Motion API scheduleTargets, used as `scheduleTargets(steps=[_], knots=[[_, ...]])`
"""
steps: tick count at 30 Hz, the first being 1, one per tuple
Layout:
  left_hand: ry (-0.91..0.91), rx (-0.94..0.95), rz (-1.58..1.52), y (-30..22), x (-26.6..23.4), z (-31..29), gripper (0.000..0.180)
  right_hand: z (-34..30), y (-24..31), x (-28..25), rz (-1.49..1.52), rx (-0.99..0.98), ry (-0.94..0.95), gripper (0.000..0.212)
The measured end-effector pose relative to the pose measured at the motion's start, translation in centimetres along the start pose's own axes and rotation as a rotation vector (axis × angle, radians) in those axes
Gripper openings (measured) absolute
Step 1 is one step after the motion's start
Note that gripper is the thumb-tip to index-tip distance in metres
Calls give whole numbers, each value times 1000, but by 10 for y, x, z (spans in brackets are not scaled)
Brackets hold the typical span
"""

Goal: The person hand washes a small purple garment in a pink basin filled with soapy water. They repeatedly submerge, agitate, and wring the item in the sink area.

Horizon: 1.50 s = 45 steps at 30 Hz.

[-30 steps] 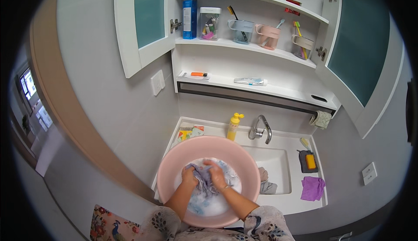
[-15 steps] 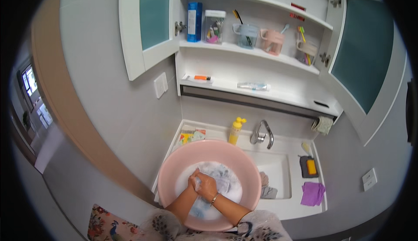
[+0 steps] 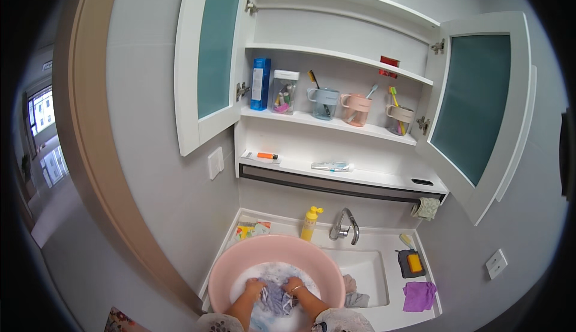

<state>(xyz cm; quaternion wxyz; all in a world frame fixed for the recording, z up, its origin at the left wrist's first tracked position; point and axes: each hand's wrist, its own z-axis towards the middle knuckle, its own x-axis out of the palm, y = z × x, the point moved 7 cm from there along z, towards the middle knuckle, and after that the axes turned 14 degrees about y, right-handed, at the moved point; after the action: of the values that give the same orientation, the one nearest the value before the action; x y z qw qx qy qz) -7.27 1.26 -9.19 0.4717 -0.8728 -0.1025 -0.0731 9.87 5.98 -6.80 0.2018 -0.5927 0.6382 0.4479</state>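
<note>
Here are both hands down in the basin (image 3: 221, 272), the pink one that fills the left part of the table (image 3: 393, 318), and between them is the cloth (image 3: 276, 299), greyish-blue, bunched in the suds (image 3: 243, 282). Left hand (image 3: 256, 286) has its fingers clamped on the cloth's left side; right hand (image 3: 293, 284), bracelet (image 3: 296, 289) at the wrist, has its fingers clamped on the right side, tips partly lost in folds and foam. Just behind the basin, near the table's back edge, stands the yellow bottle (image 3: 309, 225), with the tap (image 3: 342, 231) to its right at the back edge of the sink (image 3: 370, 269). Packets (image 3: 253, 230) lie in the table's back left corner. Over in the sink, against the basin's right side, sits grey laundry (image 3: 357, 299). Along the table's right edge, back to front: a brush (image 3: 406, 240), a yellow soap (image 3: 414, 263) on a dark pad (image 3: 404, 265), and a purple rag (image 3: 419, 296) toward the front corner. Up above, the cabinet (image 3: 327, 48) has both doors swung wide, three cups (image 3: 357, 111) with toothbrushes toward the shelf's right end, a jar (image 3: 284, 95) and blue box (image 3: 260, 86) at its left end.
</note>
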Motion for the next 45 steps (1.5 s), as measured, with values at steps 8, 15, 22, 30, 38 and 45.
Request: scheduleTargets(steps=[8, 15, 22, 30, 38, 45], knots=[[484, -33, -649, 8, 26, 24, 19, -113, 111, -43, 708, -551, -425, 23], [212, -30, -511, -40, 90, -81, 34, -104, 78, -94, 286, -78, -540, 39], [749, 112, -726, -12, 66, -1, 37, -148, 136, -57, 256, -598, -592, 33], [144, 211, -558, -63, 46, -61, 36, -104, 56, -102, 709, -439, -167, 61], [37, 54, -500, -28, 11, -10, 41, -59, 16, -70, 914, -420, -236, 36], [283, 459, -313, -21, 26, 1, 33, -137, 120, -68, 741, -549, -636, 22]])
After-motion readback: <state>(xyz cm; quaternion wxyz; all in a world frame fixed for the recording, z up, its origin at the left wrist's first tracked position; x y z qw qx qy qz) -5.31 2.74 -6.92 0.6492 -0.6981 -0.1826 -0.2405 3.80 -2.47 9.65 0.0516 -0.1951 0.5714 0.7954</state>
